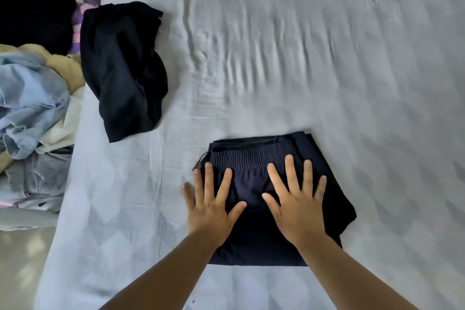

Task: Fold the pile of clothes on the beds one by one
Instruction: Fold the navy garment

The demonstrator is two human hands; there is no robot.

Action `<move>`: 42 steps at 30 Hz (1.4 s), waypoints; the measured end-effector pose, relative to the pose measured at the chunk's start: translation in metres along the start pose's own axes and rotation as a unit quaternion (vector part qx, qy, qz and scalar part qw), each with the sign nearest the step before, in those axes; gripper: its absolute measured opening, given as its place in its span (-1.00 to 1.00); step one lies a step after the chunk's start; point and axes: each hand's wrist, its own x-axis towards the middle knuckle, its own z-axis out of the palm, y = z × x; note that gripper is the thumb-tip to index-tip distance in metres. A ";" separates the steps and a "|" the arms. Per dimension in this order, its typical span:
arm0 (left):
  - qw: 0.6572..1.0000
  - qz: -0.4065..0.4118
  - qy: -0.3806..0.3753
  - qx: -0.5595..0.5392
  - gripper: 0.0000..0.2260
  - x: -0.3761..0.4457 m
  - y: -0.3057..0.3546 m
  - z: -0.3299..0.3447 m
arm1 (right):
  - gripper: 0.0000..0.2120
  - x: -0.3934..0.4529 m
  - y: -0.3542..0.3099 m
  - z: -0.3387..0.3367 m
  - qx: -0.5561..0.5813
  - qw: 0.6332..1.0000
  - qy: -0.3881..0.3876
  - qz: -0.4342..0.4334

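Both grips, left hand [214, 206] and right hand [299, 211], press flat with fingers spread on the folded navy shorts [256, 241] directly beneath them, while the unfolded pile [32, 98] waits far left.

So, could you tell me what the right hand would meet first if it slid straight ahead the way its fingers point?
The right hand lies flat on the folded navy shorts. Going straight on, it would cross their elastic waistband first, then only bare bed sheet as far as the picture shows.

clothes pile [27, 98] cut off at left edge.
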 end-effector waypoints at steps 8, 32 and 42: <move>0.986 0.002 0.070 -0.150 -0.40 -0.002 -0.007 -0.015 | -0.28 0.001 0.018 0.003 0.071 0.996 0.041 0.020; 0.943 0.157 -0.124 -0.268 -0.28 -0.031 0.166 -0.105 | -0.51 -0.095 0.169 -0.108 0.194 0.973 0.018 0.123; 0.899 0.318 -0.160 -0.253 -0.30 -0.085 0.429 -0.113 | -0.57 -0.238 0.400 -0.169 0.202 0.936 0.144 0.248</move>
